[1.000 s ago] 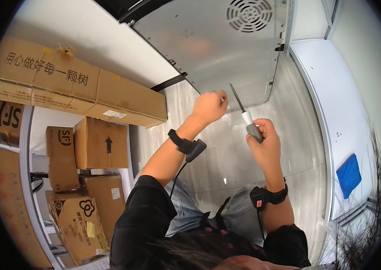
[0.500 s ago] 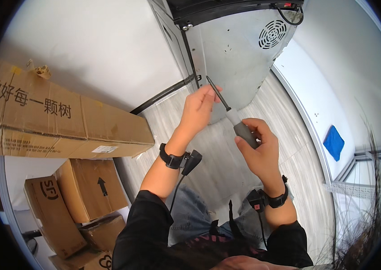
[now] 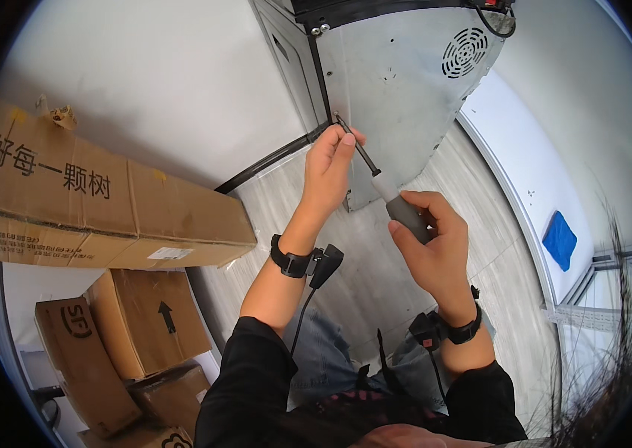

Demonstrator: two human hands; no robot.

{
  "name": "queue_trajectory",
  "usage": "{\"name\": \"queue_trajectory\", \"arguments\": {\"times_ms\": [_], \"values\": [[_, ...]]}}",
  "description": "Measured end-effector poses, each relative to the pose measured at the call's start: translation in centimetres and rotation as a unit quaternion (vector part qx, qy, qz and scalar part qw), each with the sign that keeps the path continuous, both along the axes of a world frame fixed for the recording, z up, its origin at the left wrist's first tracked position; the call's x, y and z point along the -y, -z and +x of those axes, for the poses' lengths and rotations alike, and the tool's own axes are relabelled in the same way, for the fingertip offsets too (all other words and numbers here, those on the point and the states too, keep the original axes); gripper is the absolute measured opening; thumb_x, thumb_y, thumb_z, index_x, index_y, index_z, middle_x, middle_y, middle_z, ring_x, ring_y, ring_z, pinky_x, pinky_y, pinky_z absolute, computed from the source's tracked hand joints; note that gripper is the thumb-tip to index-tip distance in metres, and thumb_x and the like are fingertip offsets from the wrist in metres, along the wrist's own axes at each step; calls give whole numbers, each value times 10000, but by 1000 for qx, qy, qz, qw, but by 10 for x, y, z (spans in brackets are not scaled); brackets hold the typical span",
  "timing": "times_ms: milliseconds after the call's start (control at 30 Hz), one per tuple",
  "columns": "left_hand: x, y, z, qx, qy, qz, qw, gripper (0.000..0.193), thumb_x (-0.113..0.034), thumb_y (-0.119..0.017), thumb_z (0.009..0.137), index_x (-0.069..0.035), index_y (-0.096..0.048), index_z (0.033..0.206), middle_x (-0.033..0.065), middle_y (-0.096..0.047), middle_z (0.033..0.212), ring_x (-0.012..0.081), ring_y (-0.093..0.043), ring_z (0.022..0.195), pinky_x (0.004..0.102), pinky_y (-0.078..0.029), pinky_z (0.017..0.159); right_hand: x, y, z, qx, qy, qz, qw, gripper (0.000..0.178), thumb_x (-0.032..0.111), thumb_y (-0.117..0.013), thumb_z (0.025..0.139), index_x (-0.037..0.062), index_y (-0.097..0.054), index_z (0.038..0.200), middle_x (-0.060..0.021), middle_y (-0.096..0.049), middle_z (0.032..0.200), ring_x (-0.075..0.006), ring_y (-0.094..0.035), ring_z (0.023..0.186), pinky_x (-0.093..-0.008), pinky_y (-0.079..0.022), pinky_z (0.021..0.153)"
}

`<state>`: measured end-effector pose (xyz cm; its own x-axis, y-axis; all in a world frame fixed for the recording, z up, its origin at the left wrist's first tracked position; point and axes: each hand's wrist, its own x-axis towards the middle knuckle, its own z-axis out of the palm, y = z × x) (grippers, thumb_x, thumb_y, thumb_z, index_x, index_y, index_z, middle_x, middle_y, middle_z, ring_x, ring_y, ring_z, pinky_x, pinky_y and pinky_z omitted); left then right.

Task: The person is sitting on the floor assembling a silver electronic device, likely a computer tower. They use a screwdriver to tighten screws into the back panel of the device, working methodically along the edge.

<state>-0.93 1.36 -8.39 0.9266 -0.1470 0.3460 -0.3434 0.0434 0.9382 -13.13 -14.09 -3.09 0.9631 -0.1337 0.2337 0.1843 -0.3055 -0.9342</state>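
A screwdriver (image 3: 386,185) with a grey handle and dark shaft slants up and to the left. My right hand (image 3: 435,235) is wrapped round its handle. Close to the tip, my left hand (image 3: 328,160) pinches the front of the shaft between thumb and fingers. The tip reaches the left edge of a grey metal panel (image 3: 390,112), by a small screw or hole; whether it is seated there I cannot make out. The panel belongs to a machine with a black top (image 3: 375,13).
A long cardboard box (image 3: 181,213) lies at the left, with several smaller cartons (image 3: 159,321) below it. On a white ledge at the right rests a blue cloth (image 3: 559,240). A round vent (image 3: 465,52) is cut in the panel, beside a black cable (image 3: 496,31).
Both hands keep their grip on the screwdriver. Its tip has moved up and left against the panel's edge, and my left fingers have gone with it. The view has shifted slightly.
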Motion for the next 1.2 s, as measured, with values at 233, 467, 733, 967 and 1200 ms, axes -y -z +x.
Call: {"name": "queue_trajectory", "arguments": {"times_ms": [233, 467, 733, 967, 1200], "values": [[7, -5, -4, 6, -6, -30, 1000, 240, -242, -452, 957, -45, -582, 916, 48, -632, 966, 122, -545, 921, 257, -388, 810, 4, 5, -1, 6, -10, 41, 999, 287, 3, -684, 746, -8, -598, 1020, -101, -648, 875, -142, -620, 711, -247, -491, 619], [11, -11, -6, -27, -9, -58, 998, 235, -248, -461, 949, -53, -585, 901, 54, -640, 971, 133, -555, 913, 263, -389, 799, 6, 6, 1, -10, -17, 68, 997, 288, 18, -688, 753, 4, -595, 1026, -78, -652, 867, -114, -605, 689, -236, -479, 604], [6, -20, -4, -122, 36, -40, 991, 352, -348, -489, 954, -62, -587, 773, 30, -598, 674, 111, -534, 616, 244, -421, 607, 2, -6, 1, 132, 47, -150, 979, 310, 7, -695, 677, 47, -629, 977, -78, -599, 834, -240, -594, 673, -303, -487, 604], [11, -36, -15, -224, 74, -117, 965, 378, -356, -488, 963, -68, -553, 727, -6, -523, 575, 86, -477, 475, 229, -405, 446, 5, -15, -2, 150, 31, -127, 980, 366, -2, -722, 618, 53, -628, 967, -109, -551, 928, -271, -577, 765, -340, -467, 623], [14, -38, -19, -239, 82, -150, 956, 381, -333, -473, 969, -59, -553, 717, -10, -498, 562, 85, -469, 449, 228, -398, 437, 1, -9, -4, 132, 34, -135, 982, 382, -21, -714, 614, 50, -622, 977, -107, -545, 943, -283, -542, 816, -365, -458, 675]]}}
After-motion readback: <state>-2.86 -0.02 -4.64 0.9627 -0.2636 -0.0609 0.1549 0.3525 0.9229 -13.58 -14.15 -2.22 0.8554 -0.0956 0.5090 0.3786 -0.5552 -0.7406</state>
